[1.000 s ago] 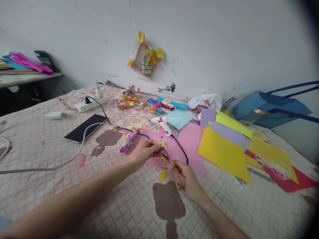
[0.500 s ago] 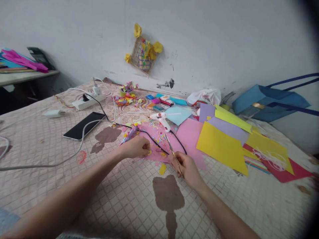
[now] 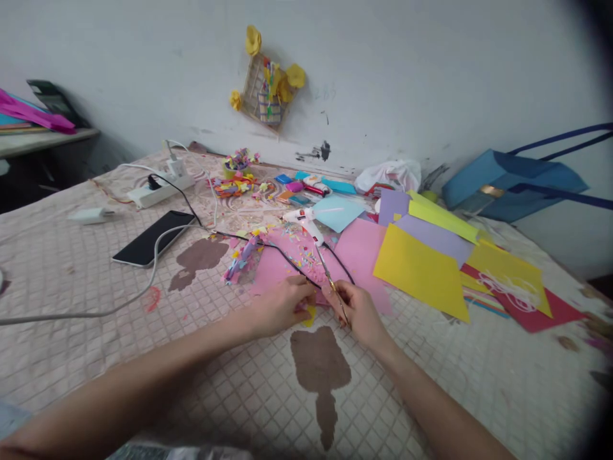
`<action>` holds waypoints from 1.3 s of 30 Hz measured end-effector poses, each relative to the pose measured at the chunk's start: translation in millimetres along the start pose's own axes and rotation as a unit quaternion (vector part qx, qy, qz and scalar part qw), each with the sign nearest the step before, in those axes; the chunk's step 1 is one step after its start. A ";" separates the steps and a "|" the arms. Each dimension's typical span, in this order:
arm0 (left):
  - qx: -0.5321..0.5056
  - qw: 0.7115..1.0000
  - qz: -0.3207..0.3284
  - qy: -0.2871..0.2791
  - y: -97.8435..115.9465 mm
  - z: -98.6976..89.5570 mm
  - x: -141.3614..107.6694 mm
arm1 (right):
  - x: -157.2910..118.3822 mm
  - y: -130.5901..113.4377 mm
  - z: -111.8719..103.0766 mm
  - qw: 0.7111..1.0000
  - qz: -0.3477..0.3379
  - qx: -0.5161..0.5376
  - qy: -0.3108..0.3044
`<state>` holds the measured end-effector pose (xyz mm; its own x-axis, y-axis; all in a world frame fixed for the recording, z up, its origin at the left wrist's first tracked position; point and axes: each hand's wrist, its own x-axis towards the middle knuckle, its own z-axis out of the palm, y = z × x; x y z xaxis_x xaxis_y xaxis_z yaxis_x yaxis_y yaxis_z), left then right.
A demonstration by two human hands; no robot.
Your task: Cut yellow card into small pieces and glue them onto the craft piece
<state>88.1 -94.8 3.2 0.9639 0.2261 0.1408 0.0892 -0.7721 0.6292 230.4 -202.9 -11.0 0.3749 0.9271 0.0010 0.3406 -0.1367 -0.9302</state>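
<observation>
My right hand (image 3: pixel 361 313) grips a pair of scissors (image 3: pixel 327 273), whose narrow blades point up and away over the pink paper. My left hand (image 3: pixel 282 306) is just left of it, low over the near edge of the pink sheet (image 3: pixel 275 268). Its fingers are curled in, and whatever they pinch is hidden. Under those fingertips shows a small yellow paper scrap (image 3: pixel 310 317); whether it is gripped I cannot tell. A white glue gun (image 3: pixel 309 223) lies beyond the scissors' tips, its black cord (image 3: pixel 287 257) running close past both hands.
Tiny paper bits and a decorated purple strip (image 3: pixel 244 257) lie left of the glue gun. Yellow sheets (image 3: pixel 421 271) and a blue bag (image 3: pixel 512 182) are to the right. On the left are a dark tablet (image 3: pixel 153 239), a power strip (image 3: pixel 160 190) and a looping white cable (image 3: pixel 110 315).
My left hand has moved right and nearer to me, from beside the purple strip to the yellow scrap. My right hand still holds the scissors in about the same place. The view has shifted slightly.
</observation>
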 end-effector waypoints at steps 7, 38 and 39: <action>-0.005 0.999 -0.009 0.039 -6.1 9.6 -0.2 | 0.9 0.3 -0.7 1.000 0.001 0.004 0.005; -0.312 0.948 -0.031 0.049 0.7 7.6 6.5 | -0.7 -4.0 2.3 0.967 0.065 0.245 -0.011; -0.346 0.936 -0.044 0.046 -0.1 8.4 7.1 | -0.6 -4.1 2.1 0.967 0.065 0.244 -0.011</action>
<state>97.0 -98.1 -2.3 0.9317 0.3462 0.1100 -0.0472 -0.1851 0.9816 227.0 -202.2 -8.0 0.3675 0.9207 -0.1313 -0.1588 -0.0769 -0.9843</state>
